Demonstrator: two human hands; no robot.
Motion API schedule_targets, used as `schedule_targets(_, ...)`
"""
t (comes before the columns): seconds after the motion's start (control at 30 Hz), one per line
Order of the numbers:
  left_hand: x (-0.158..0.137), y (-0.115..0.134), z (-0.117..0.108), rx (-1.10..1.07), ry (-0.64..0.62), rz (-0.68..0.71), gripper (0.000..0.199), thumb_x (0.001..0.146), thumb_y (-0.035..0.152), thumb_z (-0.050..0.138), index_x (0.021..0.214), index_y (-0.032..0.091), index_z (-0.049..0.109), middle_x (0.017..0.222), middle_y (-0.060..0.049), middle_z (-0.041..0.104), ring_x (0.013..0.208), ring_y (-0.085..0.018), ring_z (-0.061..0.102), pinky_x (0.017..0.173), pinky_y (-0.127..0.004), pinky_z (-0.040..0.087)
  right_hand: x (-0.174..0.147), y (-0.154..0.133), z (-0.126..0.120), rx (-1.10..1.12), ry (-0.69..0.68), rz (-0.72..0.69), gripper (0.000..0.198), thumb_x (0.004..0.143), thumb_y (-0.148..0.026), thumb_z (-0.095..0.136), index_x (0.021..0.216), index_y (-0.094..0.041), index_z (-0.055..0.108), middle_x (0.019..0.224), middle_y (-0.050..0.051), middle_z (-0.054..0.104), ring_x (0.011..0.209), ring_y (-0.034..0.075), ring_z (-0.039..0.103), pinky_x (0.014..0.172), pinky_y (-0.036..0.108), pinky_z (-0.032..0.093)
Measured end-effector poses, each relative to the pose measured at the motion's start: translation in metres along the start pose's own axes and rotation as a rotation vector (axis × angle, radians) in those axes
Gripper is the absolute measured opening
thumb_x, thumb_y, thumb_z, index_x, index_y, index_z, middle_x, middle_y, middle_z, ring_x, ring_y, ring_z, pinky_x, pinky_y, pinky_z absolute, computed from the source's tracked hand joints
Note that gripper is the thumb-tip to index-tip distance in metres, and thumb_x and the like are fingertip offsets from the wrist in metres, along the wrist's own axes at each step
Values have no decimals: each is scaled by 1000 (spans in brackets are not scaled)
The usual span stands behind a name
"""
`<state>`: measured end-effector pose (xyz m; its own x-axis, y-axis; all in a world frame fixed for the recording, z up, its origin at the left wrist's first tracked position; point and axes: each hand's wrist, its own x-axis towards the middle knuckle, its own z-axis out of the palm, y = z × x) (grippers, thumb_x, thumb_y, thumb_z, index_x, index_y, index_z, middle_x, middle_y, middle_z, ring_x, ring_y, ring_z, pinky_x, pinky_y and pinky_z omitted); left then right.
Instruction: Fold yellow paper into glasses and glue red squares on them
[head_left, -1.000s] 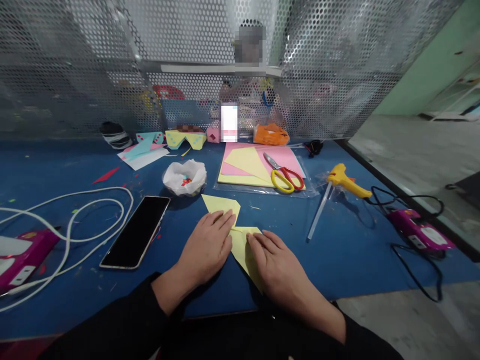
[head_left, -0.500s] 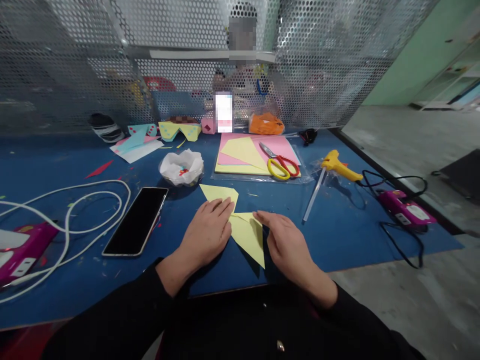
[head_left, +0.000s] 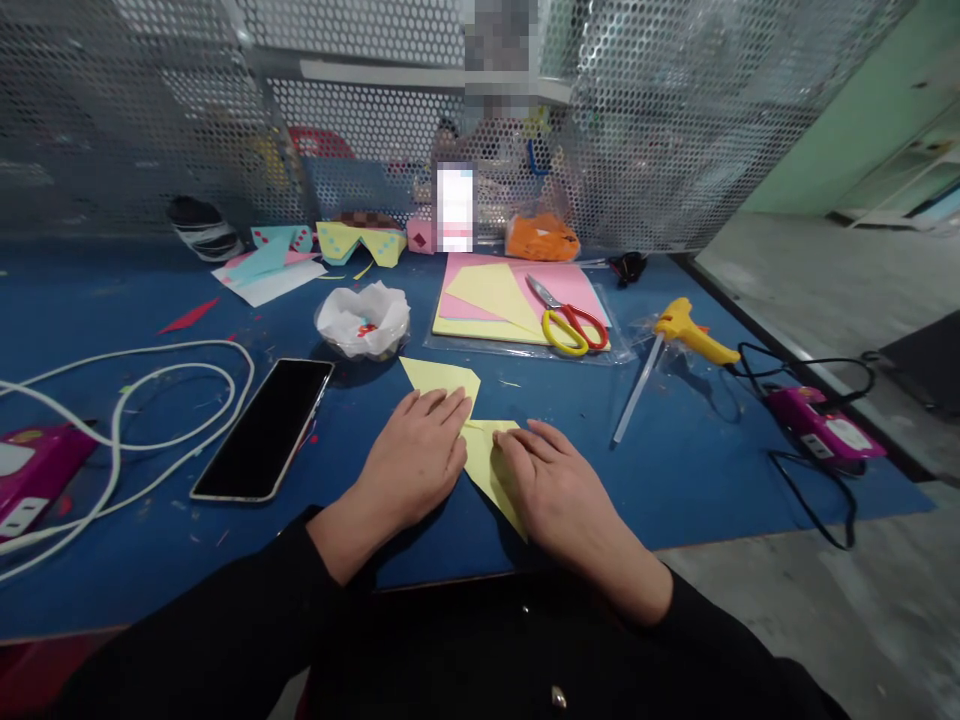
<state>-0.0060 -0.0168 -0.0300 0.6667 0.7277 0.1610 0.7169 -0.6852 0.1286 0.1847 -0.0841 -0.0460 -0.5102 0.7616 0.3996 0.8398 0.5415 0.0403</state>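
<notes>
A folded piece of yellow paper (head_left: 441,376) lies on the blue table (head_left: 570,510) in front of me. One pointed part reaches up to the left, another down to the right. My left hand (head_left: 420,450) rests flat across its middle, fingers stretched out and holding it against the table. On the lower right part, my right hand (head_left: 559,480) has its fingers bent, thumb and fingertips pressed at the upper edge of the paper. That hand covers much of this part, so the exact fingertip contact is partly hidden.
Beyond my hands lie red-and-yellow scissors (head_left: 570,325) on coloured paper sheets (head_left: 480,295). Left are a phone (head_left: 266,430), white cable (head_left: 120,440) and lined bowl (head_left: 364,320). A yellow glue gun (head_left: 694,335) and pink power strip (head_left: 825,425) are right. A mesh screen (head_left: 637,130) stands behind.
My right hand has moved left, from beside the paper's right edge onto its lower right part, fingers now bent over it. My left hand stays on the paper. The camera view has shifted slightly.
</notes>
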Motion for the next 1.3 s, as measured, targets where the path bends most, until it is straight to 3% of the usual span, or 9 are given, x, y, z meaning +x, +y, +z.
schedule_targets(0.1, 0, 1, 0, 34, 3, 14, 46, 94, 20, 39, 135, 9, 55, 144, -14, 55, 127, -29, 52, 109, -52, 36, 3, 0, -3, -9, 1, -25, 37, 88, -3, 37, 117, 1, 60, 103, 19, 73, 99, 23, 67, 105, 44, 47)
schedule_targets(0.3, 0, 0, 1, 42, 25, 25, 45, 94, 20, 41, 135, 9, 55, 143, -13, 56, 126, -29, 52, 110, -51, 35, 3, -1, -3, -49, 22, -35, 38, 88, -3, 36, 117, 2, 60, 104, 20, 73, 104, 25, 65, 104, 43, 47)
schedule_targets(0.57, 7, 7, 5, 53, 96, -39, 46, 98, 42, 46, 125, 7, 63, 130, -15, 66, 119, -31, 57, 103, -48, 42, -1, 1, 2, -5, 8, -28, 39, 88, -4, 39, 122, 4, 57, 111, 22, 71, 110, 26, 64, 105, 45, 46)
schedule_targets(0.97, 12, 12, 9, 111, 125, -58, 41, 93, 37, 56, 120, 9, 65, 127, -15, 67, 113, -31, 61, 103, -51, 41, -12, 1, 3, 55, 48, 31, 36, 92, -5, 40, 123, -2, 56, 112, 17, 72, 111, 23, 64, 108, 44, 44)
schedule_targets(1.17, 13, 12, 8, 102, 136, -54, 42, 91, 39, 58, 120, 9, 66, 126, -14, 69, 112, -31, 62, 102, -51, 42, -12, 8, -3, 245, 114, 217, 46, 82, 0, 40, 123, -9, 57, 117, 14, 70, 110, 21, 64, 102, 44, 49)
schedule_targets(1.3, 11, 12, 8, 103, 150, -49, 42, 91, 38, 58, 120, 8, 66, 125, -14, 69, 111, -31, 62, 102, -51, 42, -7, 8, -1, 192, 55, 151, 43, 83, 0, 41, 123, -5, 58, 118, 16, 70, 118, 24, 61, 104, 44, 47)
